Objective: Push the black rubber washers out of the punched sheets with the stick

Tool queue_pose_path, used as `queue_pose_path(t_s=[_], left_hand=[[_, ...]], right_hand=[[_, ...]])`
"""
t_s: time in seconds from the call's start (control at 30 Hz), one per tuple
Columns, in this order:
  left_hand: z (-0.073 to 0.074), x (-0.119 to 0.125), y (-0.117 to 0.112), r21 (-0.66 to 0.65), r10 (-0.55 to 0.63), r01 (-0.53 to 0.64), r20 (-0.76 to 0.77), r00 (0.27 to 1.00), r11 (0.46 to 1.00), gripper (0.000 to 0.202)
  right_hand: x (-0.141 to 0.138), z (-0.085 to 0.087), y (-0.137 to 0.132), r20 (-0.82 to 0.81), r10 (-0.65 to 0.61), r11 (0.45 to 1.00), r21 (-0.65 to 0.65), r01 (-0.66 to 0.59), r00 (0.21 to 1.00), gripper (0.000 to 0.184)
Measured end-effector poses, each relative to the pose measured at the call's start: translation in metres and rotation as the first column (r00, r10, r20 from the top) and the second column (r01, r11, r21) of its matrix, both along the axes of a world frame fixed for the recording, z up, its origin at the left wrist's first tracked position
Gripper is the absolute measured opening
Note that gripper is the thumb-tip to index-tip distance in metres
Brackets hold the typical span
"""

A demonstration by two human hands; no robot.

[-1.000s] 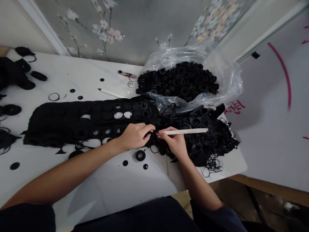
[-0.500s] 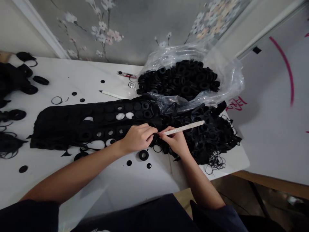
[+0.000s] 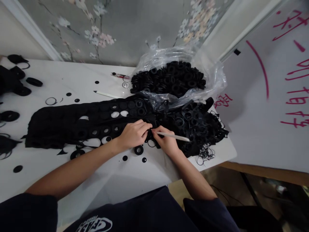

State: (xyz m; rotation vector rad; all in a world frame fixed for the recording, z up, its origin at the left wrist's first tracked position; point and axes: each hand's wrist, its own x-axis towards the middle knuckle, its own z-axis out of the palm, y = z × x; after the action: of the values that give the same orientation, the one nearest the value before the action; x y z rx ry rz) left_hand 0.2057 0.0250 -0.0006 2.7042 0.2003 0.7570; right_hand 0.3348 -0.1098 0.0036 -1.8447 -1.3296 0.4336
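Observation:
A long black rubber-like sheet [image 3: 54, 120], with rows of round cut rings, discs and holes, stretches across the white table. At its right end my left hand [image 3: 134, 135] bends over the sheet, fingers curled and closed on its edge; the fingertips are partly hidden. Close beside it, my right hand [image 3: 167, 143] pinches a thin white pencil-like stick [image 3: 177, 136]. Its near end points at the left fingertips, where the tip cannot be made out. A loose black ring [image 3: 138, 150] lies just below my left hand.
Behind the sheet, a clear plastic bag [image 3: 216, 79] holds many black rings [image 3: 173, 75]. Black scraps [image 3: 190, 120] are heaped at right. A white pencil [image 3: 106, 94] and a red-and-clear tool [image 3: 120, 76] lie at the back. A whiteboard [image 3: 251, 129] stands right of the table [image 3: 79, 77].
The white stick has swung so its free end sits lower and nearer my right hand. Both hands stay at the same spot on the sheet, while the whole view has shifted slightly.

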Motion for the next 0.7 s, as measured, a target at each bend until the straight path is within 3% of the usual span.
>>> queue_pose_path(t_s=[0.13, 0.3, 0.5, 0.7], left_hand=[[0.012, 0.005, -0.002, 0.053, 0.004, 0.011, -0.270, 0.963, 0.999, 0.022], [0.026, 0.017, -0.001, -0.020, -0.011, 0.002, -0.484, 0.875, 1.000, 0.026], [0.010, 0.014, 0.006, -0.151, -0.042, -0.003, -0.294, 0.955, 0.988, 0.021], [0.004, 0.010, 0.008, -0.150, -0.032, -0.003, -0.227, 0.973, 0.989, 0.017]], right_hand=[[-0.004, -0.004, -0.004, 0.279, 0.058, 0.998, 0.012, -0.064, 0.958, 0.017], [-0.007, -0.015, -0.002, 0.408, 0.029, 0.999, 0.004, -0.034, 0.913, 0.022], [-0.010, -0.020, 0.004, 0.414, -0.043, 0.999, 0.006, 0.045, 0.909, 0.019], [-0.011, -0.014, 0.006, 0.376, -0.055, 0.996, -0.049, 0.080, 0.925, 0.018]])
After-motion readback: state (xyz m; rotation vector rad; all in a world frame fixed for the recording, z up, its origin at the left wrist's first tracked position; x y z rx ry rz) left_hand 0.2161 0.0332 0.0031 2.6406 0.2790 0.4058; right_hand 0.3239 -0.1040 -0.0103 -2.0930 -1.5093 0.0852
